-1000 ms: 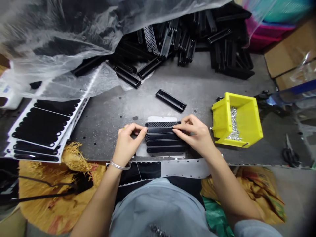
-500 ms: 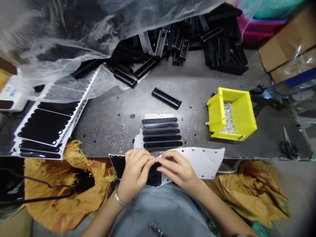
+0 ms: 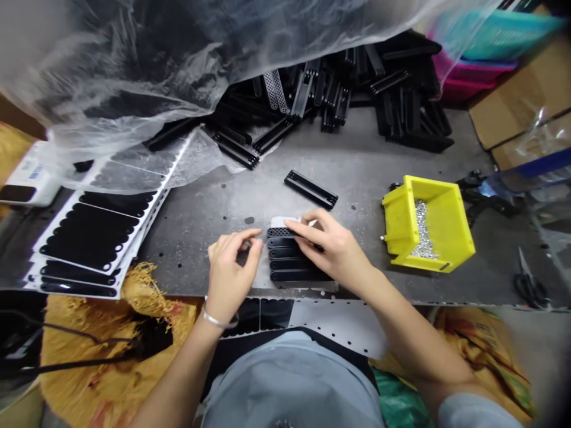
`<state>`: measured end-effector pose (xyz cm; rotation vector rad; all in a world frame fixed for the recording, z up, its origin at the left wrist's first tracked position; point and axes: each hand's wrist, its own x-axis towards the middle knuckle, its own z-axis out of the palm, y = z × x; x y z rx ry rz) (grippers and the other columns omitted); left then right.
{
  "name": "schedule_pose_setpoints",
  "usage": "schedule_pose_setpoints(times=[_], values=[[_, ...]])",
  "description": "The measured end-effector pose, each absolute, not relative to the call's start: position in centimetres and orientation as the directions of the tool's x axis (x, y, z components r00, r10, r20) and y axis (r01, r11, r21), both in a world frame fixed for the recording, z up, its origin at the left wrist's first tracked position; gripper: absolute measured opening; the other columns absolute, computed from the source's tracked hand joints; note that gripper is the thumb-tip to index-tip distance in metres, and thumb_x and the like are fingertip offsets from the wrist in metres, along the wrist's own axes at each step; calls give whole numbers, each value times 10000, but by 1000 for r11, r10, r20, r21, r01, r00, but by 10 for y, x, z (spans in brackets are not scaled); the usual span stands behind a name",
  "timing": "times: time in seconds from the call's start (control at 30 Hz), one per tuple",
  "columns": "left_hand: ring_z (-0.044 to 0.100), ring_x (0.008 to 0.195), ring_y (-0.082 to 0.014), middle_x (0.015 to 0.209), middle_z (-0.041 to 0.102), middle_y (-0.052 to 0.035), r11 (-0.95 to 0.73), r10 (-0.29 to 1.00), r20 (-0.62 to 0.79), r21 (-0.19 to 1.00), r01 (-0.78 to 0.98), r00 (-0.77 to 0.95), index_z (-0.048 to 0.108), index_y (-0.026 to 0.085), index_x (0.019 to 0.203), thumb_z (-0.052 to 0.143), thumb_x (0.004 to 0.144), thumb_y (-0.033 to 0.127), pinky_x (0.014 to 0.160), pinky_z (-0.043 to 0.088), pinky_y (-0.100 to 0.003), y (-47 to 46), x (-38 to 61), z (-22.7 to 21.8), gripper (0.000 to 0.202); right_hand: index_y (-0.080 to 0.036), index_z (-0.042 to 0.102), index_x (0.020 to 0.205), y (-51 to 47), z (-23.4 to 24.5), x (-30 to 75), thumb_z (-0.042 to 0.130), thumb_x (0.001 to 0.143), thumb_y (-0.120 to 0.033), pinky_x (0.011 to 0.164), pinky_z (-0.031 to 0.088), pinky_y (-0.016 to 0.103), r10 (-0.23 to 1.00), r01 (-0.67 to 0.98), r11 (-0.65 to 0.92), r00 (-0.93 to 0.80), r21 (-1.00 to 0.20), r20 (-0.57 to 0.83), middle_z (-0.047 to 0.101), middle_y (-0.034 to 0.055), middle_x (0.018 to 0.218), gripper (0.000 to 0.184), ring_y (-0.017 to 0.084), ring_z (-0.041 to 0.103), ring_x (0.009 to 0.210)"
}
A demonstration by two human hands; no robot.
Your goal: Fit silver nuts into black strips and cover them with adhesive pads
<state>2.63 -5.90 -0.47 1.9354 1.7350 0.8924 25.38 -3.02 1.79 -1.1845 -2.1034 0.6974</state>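
Note:
In the head view, a row of several narrow black plastic bars (image 3: 288, 263) lies on the bench near its front edge. The farthest one, a lattice-patterned bar (image 3: 277, 232), shows its mesh; the others have smooth faces. At the row's left end my left hand (image 3: 234, 258) hovers, thumb and index curled with a small gap at the tips. My right hand (image 3: 330, 246) is over the right half of the row, thumb and index bent close together at the lattice-patterned bar. Whatever those fingers pinch is hidden. A sheet of black stickers (image 3: 276, 313) lies at my lap.
A yellow bin (image 3: 457, 220) of small metal parts stands right, with scissors (image 3: 529, 282) beyond it. A single black bar (image 3: 311, 189) lies behind the row. More sticker sheets (image 3: 89, 238) are at left. A heap of black parts (image 3: 330, 89) sits at the back under plastic film (image 3: 147, 71).
Both hands have left the sticker sheet at the lap and moved forward to the row of bars. They have spread apart, one at each end of the lattice-patterned bar.

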Motion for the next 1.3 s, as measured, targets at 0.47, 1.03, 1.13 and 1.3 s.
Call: schedule_pose_setpoints(times=[0.47,1.03,1.13,1.3], values=[[646,864,-203,859,779,11,-59,997,25,823,565,68,777,273,919,589,999,335,917,440,-383,-25,26,-17,214,-215,760,1090,-6,-5,239,596,1030,-237,824,559,371,762,526,636,-544,-565,352,738,79,1064,176,203,652,939],[596,774,-180,736,691,23,-17,999,-16,816,577,51,741,238,791,680,920,333,843,418,-343,-17,28,-18,171,-218,785,1078,-4,3,238,579,1039,-260,822,549,378,772,579,613,-585,-537,249,738,87,1088,214,214,621,935],[587,769,-177,736,680,23,-23,998,-11,811,584,55,727,232,786,670,928,338,836,413,-341,-18,29,-20,186,-224,769,1131,-9,11,255,617,1021,-307,875,548,396,803,602,564,-558,-565,208,717,95,1113,206,229,639,993],[589,761,-179,729,674,20,-43,998,7,814,579,63,711,228,763,663,922,340,824,414,-342,-18,28,-21,201,-228,757,1068,-15,11,294,628,1008,-230,793,547,327,917,573,360,-362,-736,167,697,51,1007,143,180,670,896]])
